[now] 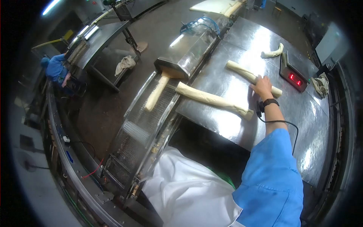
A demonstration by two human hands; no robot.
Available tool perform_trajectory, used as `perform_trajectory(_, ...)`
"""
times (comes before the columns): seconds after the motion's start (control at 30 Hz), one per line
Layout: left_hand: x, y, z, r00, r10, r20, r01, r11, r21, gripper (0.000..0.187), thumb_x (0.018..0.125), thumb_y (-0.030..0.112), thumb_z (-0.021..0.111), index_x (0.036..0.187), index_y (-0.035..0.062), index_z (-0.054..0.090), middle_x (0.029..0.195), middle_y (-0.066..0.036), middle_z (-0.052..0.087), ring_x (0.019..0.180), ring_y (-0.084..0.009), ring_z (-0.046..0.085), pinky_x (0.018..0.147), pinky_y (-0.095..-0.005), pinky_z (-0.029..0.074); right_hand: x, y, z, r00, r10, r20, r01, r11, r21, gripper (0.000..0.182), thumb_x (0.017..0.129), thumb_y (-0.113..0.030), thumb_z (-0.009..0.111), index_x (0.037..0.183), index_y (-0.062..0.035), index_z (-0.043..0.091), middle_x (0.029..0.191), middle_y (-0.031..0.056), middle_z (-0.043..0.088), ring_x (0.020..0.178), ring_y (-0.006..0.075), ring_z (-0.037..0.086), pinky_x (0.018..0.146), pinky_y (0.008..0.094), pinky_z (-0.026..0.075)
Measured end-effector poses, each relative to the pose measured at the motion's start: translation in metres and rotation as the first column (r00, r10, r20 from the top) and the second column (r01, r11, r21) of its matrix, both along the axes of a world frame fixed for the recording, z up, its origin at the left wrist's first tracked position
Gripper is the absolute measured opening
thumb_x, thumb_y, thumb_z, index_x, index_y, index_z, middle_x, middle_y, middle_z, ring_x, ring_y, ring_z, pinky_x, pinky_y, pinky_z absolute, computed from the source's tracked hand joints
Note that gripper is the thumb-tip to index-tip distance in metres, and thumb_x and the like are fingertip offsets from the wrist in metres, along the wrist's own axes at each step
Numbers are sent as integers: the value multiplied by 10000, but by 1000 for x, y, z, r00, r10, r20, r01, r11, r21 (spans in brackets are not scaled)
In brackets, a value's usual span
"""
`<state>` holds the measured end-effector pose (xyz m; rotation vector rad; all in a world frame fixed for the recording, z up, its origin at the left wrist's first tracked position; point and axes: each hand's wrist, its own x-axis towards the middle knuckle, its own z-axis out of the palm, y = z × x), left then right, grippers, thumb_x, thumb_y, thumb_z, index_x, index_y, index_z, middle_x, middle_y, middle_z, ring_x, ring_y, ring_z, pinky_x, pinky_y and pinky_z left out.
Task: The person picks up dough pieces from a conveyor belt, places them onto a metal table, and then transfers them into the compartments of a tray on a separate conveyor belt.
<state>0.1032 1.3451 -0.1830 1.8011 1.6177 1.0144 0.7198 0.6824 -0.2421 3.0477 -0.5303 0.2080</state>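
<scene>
My right hand (pixel 262 86) rests on a long pale dough roll (pixel 242 70) lying on the steel table (pixel 219 117), its fingers bent over the roll near its lower right end. A longer dough roll (pixel 211 99) lies nearer to me, its left end at the table's edge beside the conveyor. Another dough piece (pixel 157 94) sits on the mesh conveyor (pixel 130 151), just below the opening of the metal housing (pixel 189 53). A short curved dough piece (pixel 273 53) lies farther back, next to the scale. My left hand is out of view.
A scale (pixel 294 72) with a red display stands at the table's right side, a cloth (pixel 320 85) beyond it. At the far left a person in blue (pixel 56 70) is beside another metal table (pixel 100 41). A curved metal rail (pixel 62 151) runs down the left.
</scene>
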Motion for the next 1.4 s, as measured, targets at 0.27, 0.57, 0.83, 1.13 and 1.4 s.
perform_trajectory(0.27, 51, 54, -60, 966, -251, 59, 254, 965, -61, 419, 795, -89, 514, 1199, -14, 593, 1262, -115, 577, 1159, -244, 539, 1003, -338, 393, -25, 85, 18, 917, 349, -193, -308, 927, 214, 403, 715, -332, 641, 1008, -57, 669, 1019, 201, 627, 1003, 358, 580, 872, 453, 463)
perform_trajectory(0.57, 300, -57, -31, 655, -739, -156, 744, 667, -37, 405, 749, -22, 619, 1153, 6, 612, 1210, -149, 601, 1161, -264, 542, 1025, -342, 382, -96, 131, -8, 717, 659, 226, -684, 728, 46, 469, 732, -261, 719, 1151, -101, 582, 1174, 163, 527, 1165, 317, 461, 1001, 456, 339)
perform_trajectory(0.83, 446, -76, -60, 271, -817, -509, 930, 359, -81, 494, 831, 125, 584, 1298, -4, 486, 1254, -225, 553, 1176, -362, 516, 1022, -439, 371, -93, 73, 5, 894, 441, 80, -448, 884, 133, 315, 811, -371, 673, 1051, -167, 647, 1082, 112, 551, 1028, 292, 521, 876, 461, 383)
perform_trajectory(1.13, 446, -116, -61, 243, -872, -424, 939, 321, -123, 264, 776, 118, 670, 1004, 42, 560, 1046, -205, 611, 1017, -383, 569, 878, -424, 443, -135, 63, -5, 893, 447, 58, -449, 871, 198, 363, 639, -187, 697, 984, -106, 619, 1131, 124, 505, 1079, 321, 468, 868, 465, 382)
perform_trajectory(1.4, 407, -111, -56, 343, -816, -466, 901, 425, -83, 322, 770, 220, 671, 1027, 33, 621, 947, -202, 646, 935, -368, 618, 780, -442, 473, -143, 92, 9, 726, 520, 450, -652, 730, 207, 407, 626, -70, 665, 1022, -35, 575, 1087, 165, 533, 998, 382, 516, 853, 454, 445)
